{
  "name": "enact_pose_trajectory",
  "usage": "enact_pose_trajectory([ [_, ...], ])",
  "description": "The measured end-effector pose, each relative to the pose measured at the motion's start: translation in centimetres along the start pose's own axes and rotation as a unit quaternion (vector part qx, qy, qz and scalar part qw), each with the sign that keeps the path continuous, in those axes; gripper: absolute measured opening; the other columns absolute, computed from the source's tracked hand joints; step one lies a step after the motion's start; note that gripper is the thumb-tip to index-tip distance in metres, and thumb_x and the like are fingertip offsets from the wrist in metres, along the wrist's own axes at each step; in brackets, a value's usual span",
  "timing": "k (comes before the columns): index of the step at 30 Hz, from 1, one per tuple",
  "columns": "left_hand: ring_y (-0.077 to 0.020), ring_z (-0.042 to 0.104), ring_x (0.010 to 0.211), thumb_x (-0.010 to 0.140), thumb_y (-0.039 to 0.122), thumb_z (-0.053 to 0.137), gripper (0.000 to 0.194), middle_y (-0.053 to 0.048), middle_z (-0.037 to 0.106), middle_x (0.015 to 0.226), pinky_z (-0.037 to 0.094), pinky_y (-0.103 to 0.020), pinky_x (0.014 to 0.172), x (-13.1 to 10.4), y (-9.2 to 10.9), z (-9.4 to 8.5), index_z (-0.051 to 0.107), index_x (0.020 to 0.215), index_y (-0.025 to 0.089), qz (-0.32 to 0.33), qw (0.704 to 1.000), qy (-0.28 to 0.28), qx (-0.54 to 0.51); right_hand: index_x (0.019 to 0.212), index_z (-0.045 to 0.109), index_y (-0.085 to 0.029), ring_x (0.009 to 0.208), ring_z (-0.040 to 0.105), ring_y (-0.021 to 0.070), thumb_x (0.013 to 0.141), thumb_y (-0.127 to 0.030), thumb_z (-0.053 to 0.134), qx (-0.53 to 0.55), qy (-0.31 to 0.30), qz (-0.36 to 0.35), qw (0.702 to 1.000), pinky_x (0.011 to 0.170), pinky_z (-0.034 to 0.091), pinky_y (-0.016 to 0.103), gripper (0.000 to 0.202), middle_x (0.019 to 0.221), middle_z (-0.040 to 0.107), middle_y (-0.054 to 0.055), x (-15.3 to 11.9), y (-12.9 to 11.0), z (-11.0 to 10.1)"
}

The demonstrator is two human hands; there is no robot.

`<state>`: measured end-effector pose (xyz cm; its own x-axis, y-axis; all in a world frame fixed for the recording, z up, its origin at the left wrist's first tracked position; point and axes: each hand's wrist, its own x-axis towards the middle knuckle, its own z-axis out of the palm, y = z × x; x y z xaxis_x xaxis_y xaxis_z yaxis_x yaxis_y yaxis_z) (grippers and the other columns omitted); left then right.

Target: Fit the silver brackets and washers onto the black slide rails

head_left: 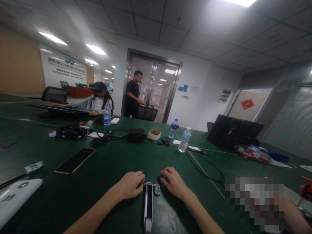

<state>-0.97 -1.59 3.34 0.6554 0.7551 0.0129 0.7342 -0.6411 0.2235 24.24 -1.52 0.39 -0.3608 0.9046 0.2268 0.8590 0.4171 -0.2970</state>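
A long, narrow white-framed piece with a dark inset [149, 204] lies on the green table, pointing away from me. Beside its far right end is a small metal bracket with holes [157, 189]. My left hand [130, 184], a ring on one finger, is closed at the far left corner of the narrow piece, its fingertips against the edge. To the right of the bracket, my right hand [174, 182] is palm down, its fingers bent and somewhat apart. A gap shows between it and the bracket. What lies under its fingertips is hidden.
A phone [75, 160] lies left. Farther back are a black box [136, 135], a small open carton [154, 134], water bottles [184, 140] and cables [98, 140]. A monitor [234, 132] stands right. One person [98, 99] sits opposite; another [133, 94] stands by the door.
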Motion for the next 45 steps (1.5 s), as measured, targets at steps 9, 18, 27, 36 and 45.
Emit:
enact_pose_trajectory([
  [9, -0.0174, 0.058, 0.082, 0.088, 0.023, 0.044, 0.013, -0.004, 0.06, 0.097, 0.046, -0.029, 0.073, 0.03, 0.29, -0.34, 0.057, 0.09, 0.02, -0.005, 1.0, -0.008, -0.005, 0.098, 0.068, -0.021, 0.096, 0.056, 0.0207, 0.093, -0.025, 0.043, -0.023, -0.036, 0.006, 0.999, 0.085, 0.04, 0.031, 0.026, 0.099, 0.064, 0.007, 0.28, 0.49, 0.75],
  [18, -0.0176, 0.058, 0.082, 0.088, 0.023, 0.045, 0.012, -0.004, 0.06, 0.096, 0.045, -0.027, 0.07, 0.01, 0.44, -0.46, 0.056, 0.088, 0.02, -0.003, 1.0, -0.005, -0.003, 0.097, 0.066, -0.02, 0.095, 0.056, 0.0197, 0.092, -0.03, 0.048, -0.009, -0.034, 0.017, 0.999, 0.084, 0.042, 0.029, 0.022, 0.099, 0.062, 0.007, 0.32, 0.35, 0.97],
  [27, -0.0175, 0.058, 0.083, 0.088, 0.023, 0.044, 0.013, -0.004, 0.06, 0.097, 0.046, -0.028, 0.072, -0.01, 0.41, -0.46, 0.057, 0.09, 0.02, -0.012, 1.0, -0.009, -0.008, 0.092, 0.065, -0.019, 0.092, 0.057, 0.0188, 0.091, -0.027, 0.049, 0.01, -0.035, 0.04, 0.999, 0.08, 0.042, 0.028, 0.018, 0.097, 0.062, 0.007, 0.33, 0.85, 1.0],
  [36, -0.0181, 0.058, 0.082, 0.088, 0.023, 0.045, 0.011, -0.003, 0.059, 0.096, 0.045, -0.029, 0.072, 0.01, 0.39, -0.47, 0.056, 0.088, 0.02, -0.015, 1.0, -0.008, -0.008, 0.092, 0.066, -0.02, 0.086, 0.057, 0.0177, 0.086, -0.028, 0.056, 0.024, -0.045, 0.052, 0.997, 0.073, 0.041, 0.027, 0.014, 0.092, 0.062, 0.004, 0.41, 0.96, 0.91],
  [45, -0.0173, 0.057, 0.081, 0.088, 0.023, 0.044, 0.012, -0.003, 0.058, 0.097, 0.045, -0.028, 0.071, 0.13, 0.17, -0.12, 0.055, 0.088, 0.02, -0.014, 1.0, -0.012, -0.007, 0.091, 0.066, -0.018, 0.083, 0.058, 0.0158, 0.083, -0.023, 0.055, 0.023, -0.058, 0.07, 0.996, 0.073, 0.04, 0.023, 0.014, 0.089, 0.064, 0.004, 0.65, 0.96, 1.09],
])
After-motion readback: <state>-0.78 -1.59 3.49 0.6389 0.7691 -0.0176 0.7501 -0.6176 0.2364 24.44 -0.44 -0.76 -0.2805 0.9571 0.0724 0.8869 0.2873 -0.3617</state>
